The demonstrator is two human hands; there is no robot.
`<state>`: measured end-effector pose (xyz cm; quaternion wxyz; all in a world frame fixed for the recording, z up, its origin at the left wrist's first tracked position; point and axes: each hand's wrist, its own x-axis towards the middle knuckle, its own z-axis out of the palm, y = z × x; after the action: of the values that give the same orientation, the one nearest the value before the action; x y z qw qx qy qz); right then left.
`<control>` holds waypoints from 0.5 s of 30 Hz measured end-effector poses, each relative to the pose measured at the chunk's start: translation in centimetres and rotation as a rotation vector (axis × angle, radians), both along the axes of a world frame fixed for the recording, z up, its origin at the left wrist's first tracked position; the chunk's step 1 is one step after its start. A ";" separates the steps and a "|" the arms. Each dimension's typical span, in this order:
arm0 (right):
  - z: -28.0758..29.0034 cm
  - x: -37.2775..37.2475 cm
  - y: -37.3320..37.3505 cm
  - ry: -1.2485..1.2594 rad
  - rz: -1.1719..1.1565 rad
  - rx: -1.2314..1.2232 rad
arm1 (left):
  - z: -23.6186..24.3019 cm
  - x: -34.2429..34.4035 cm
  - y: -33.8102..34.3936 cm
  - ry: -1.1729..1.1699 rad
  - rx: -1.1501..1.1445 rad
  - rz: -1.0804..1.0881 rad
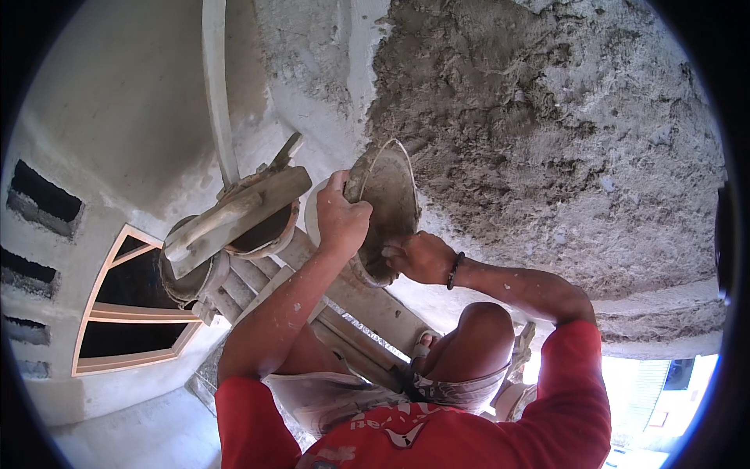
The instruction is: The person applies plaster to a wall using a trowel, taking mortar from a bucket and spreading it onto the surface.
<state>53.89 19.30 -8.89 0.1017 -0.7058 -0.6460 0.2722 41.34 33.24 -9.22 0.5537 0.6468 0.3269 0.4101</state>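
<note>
I hold a mortar-smeared bucket (379, 184) tilted on its side in front of me. My left hand (344, 215) is closed on its left rim, thumb over the edge. My right hand (414, 256) reaches into its lower part with curled fingers; what they hold, if anything, is hidden. To the left, two more dirty buckets (190, 277) stand on planks, with a wooden float (234, 219) lying across their tops and a long pale batten (215, 86) rising behind.
Rough mortar covers the wall (547, 141) at upper right. A wooden window frame (137, 313) and dark slots (43, 199) are in the left wall. My bent legs (469, 336) rest over wooden planks (359, 344). Daylight shows at lower right.
</note>
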 end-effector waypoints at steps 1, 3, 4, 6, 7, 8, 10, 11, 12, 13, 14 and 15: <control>0.3 0.3 0.2 0.114 -0.034 0.005 | 0.0 0.0 0.0 -0.011 0.013 0.003; 0.7 0.7 0.0 0.343 -0.102 0.014 | -0.2 0.0 0.0 0.052 0.082 0.033; -0.7 1.2 -0.4 0.304 -0.158 0.075 | -0.3 -0.1 0.1 0.082 0.116 0.052; -1.7 2.2 -1.1 0.317 -0.197 0.107 | 0.5 -0.8 0.1 0.034 0.142 0.040; -2.0 2.6 -1.5 0.322 -0.216 0.121 | 0.9 -1.2 0.0 0.008 0.152 0.035; -1.9 2.9 -1.9 0.262 -0.209 0.149 | 1.4 -1.6 0.1 -0.020 0.058 0.024; -1.2 3.5 -2.9 0.133 -0.202 0.211 | 2.2 -2.1 0.3 -0.086 -0.130 -0.006; -1.2 4.0 -3.1 0.082 -0.195 0.172 | 2.3 -2.1 0.4 -0.144 -0.175 -0.017; -1.0 4.5 -3.1 0.031 -0.188 0.134 | 2.4 -2.0 0.4 -0.201 -0.219 -0.029; -1.1 4.7 -3.2 -0.020 -0.182 0.095 | 2.5 -2.1 0.4 -0.259 -0.264 -0.043; 0.0 4.4 -3.3 -0.082 -0.201 0.068 | 2.5 -2.1 0.3 -0.237 -0.259 -0.042; -0.5 4.5 -3.3 -0.100 -0.180 0.124 | 2.5 -2.2 0.3 -0.215 -0.254 -0.043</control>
<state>58.44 15.96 -9.36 0.1367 -0.7662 -0.5998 0.1858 39.18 33.54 -6.73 0.6716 0.5308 0.3010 0.4203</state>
